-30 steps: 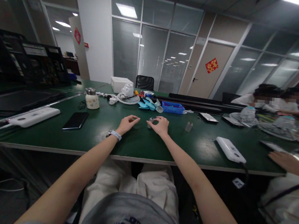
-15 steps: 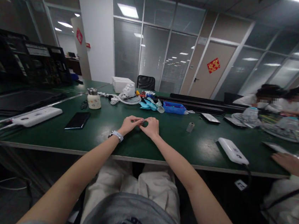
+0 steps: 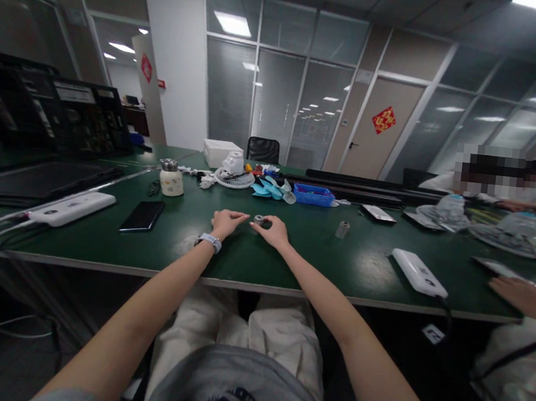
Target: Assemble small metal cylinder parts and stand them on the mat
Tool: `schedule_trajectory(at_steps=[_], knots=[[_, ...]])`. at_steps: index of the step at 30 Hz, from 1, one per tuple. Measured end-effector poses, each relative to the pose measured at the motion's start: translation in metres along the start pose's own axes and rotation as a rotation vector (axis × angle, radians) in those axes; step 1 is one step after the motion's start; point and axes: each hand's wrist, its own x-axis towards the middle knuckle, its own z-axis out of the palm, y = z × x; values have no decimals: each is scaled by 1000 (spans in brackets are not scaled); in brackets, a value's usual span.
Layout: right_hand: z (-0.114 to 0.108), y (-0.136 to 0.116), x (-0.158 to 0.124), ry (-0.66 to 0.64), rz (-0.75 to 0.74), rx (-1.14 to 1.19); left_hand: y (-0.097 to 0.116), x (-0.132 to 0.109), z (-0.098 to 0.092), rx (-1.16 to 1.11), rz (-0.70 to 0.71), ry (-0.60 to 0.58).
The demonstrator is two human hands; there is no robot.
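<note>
Both my hands rest on the green table [image 3: 290, 260], close together near its middle. My right hand [image 3: 273, 231] is closed, its fingertips pinching a small grey metal cylinder [image 3: 259, 219] that stands on the table. My left hand [image 3: 226, 222], with a watch on the wrist, lies just left of it. Its fingers are pressed together and point toward the cylinder, and what they hold, if anything, is hidden. A second small grey cylinder [image 3: 342, 229] stands alone further right.
A black phone [image 3: 142, 216] and a white power strip [image 3: 73, 207] lie to the left, another white strip [image 3: 419, 273] to the right. A cup [image 3: 171, 177], fan parts [image 3: 233, 171] and a blue tray [image 3: 313, 194] sit behind. A co-worker's hand [image 3: 517, 292] rests at right.
My hands came together half a second ago and have drawn slightly apart again. The small cylinder now shows at my right fingertips. The head has tipped slightly.
</note>
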Motion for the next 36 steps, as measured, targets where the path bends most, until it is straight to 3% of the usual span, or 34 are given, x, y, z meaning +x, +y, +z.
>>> schedule_trajectory(at_steps=[7, 17, 20, 26, 29, 36], knots=[[5, 10, 2, -143, 99, 302, 4, -7, -6, 266, -95, 3], [5, 12, 3, -153, 101, 415, 2, -8, -6, 257, -71, 10], [2, 16, 9, -144, 230, 556, 1, -7, -5, 241, -65, 34], [-19, 18, 21, 4, 695, 1089, -3, -3, -6, 230, -60, -32], [-28, 17, 22, -20, 760, 1230, -4, -2, -5, 241, -59, -43], [-34, 12, 19, -59, 757, 1233, -8, 1, -3, 246, -54, -22]])
